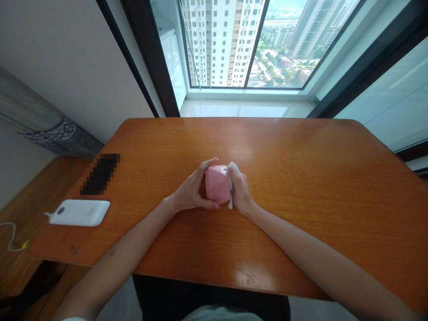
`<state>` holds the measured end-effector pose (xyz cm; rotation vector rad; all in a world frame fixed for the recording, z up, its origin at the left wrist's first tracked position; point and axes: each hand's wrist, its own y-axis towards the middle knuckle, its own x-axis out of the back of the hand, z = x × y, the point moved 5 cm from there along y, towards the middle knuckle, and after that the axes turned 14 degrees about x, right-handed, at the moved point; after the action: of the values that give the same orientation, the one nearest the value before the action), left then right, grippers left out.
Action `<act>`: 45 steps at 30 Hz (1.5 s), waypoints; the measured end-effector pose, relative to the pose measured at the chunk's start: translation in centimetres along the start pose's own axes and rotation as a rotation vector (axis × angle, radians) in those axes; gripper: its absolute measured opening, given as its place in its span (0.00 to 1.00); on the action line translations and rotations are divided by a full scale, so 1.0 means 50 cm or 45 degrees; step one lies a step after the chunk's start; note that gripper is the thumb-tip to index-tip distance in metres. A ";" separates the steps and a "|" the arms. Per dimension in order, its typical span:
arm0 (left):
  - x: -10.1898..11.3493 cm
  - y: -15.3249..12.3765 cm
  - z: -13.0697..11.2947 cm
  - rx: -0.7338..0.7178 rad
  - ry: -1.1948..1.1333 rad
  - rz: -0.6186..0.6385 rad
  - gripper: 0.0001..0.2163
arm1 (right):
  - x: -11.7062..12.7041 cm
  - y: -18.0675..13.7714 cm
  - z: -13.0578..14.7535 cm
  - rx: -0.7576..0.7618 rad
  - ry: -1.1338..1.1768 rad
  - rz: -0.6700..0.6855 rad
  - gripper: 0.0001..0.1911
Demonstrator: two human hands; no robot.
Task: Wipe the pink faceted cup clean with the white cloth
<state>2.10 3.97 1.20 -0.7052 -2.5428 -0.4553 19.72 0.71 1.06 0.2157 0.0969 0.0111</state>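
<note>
A small pink faceted object (pixel 218 185) with a shiny surface is between my hands, over the middle of the wooden table. My left hand (pixel 192 189) is wrapped round its left side, thumb at the near edge and fingers along the far edge. On the other side, my right hand (pixel 241 189) is closed on a crumpled white cloth or tissue (pixel 230 203), pressed against the pink object's right side. The thumb lies over the cloth's top. Most of the right fingers are hidden, and the exact kind of pink object is unclear.
A white power bank-like device (pixel 80 212) with a cable lies at the table's left. Behind it is a pixelated dark patch (pixel 100 174). The wooden table (pixel 317 191) reaches toward a window (pixel 247 89). A grey patterned curtain (pixel 50 120) hangs at left.
</note>
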 end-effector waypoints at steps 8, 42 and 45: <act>0.004 -0.004 -0.035 -0.276 0.239 -0.126 0.54 | 0.001 0.001 0.000 0.020 0.015 -0.025 0.36; 0.001 -0.011 -0.022 -0.356 0.416 -0.146 0.57 | -0.004 0.003 0.006 -0.029 -0.009 -0.019 0.37; 0.003 -0.008 -0.038 -0.316 0.369 -0.179 0.52 | -0.002 0.001 0.006 -0.003 -0.025 -0.022 0.38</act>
<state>2.39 2.89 2.79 -0.5036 -2.2910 -0.8664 19.62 0.69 1.38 0.2128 0.0794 -0.0082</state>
